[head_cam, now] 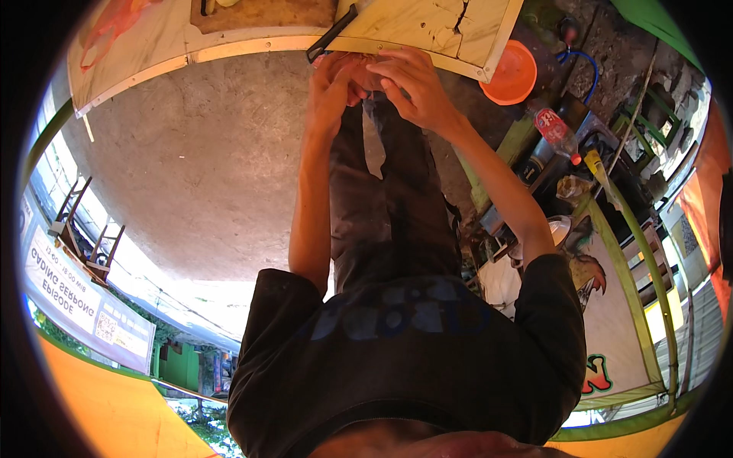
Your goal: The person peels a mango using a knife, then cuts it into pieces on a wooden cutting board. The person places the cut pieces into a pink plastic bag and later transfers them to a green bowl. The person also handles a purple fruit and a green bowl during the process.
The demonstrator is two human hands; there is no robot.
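My left hand [332, 94] is at the table's front edge, fingers curled around a thin, crumpled reddish item [358, 66] that may be a plastic bag. My right hand [409, 86] is close beside it, with bent fingers reaching over the item's right side; whether they pinch it is unclear. Just above my left hand, a black handle-like object [332, 33] juts over the edge of the pale table [395, 23]. A brown wooden board [260, 16] lies on the table, a yellowish thing at its top left partly cut off by the view.
A red plastic bag [114, 28] lies on the table's left part. Right of the table stand an orange basin [509, 73] and a plastic bottle [555, 134] with a red cap. A yellow-green pole [644, 246] rises beside a framed banner [618, 320]. Wooden stools [86, 252] stand far left.
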